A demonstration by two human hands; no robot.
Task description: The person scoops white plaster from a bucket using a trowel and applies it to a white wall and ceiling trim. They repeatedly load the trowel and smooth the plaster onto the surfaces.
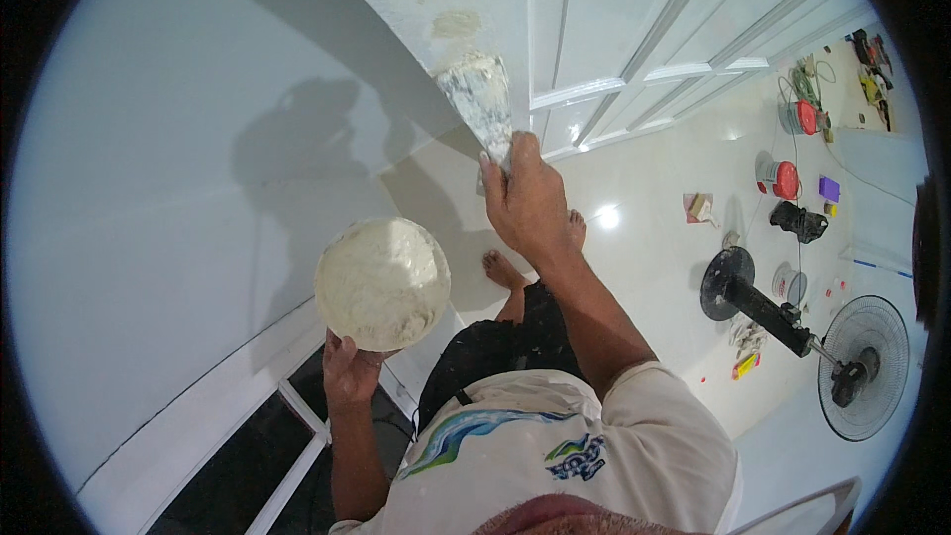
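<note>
Left hand (pixel 351 369): kept apart from the right; wrapped on the near edge of a tub (pixel 320 287), some fingers hidden beneath. Putty (pixel 384 272): carried in the tub, just beyond that hand; a spill was judged possible, caused by the one-sided hold. Right hand (pixel 530 193): clamped on a knife (pixel 478 99). Knife: extended beyond that hand, blade smeared, laid over the frame (pixel 490 0); contact could not be told; gouges could be caused by a steep edge. Foot (pixel 503 269): seen bare, below and between the hands; could be soiled by drips. Door (pixel 634 59): placed right of the knife hand; could be marked by a sideways slip.
</note>
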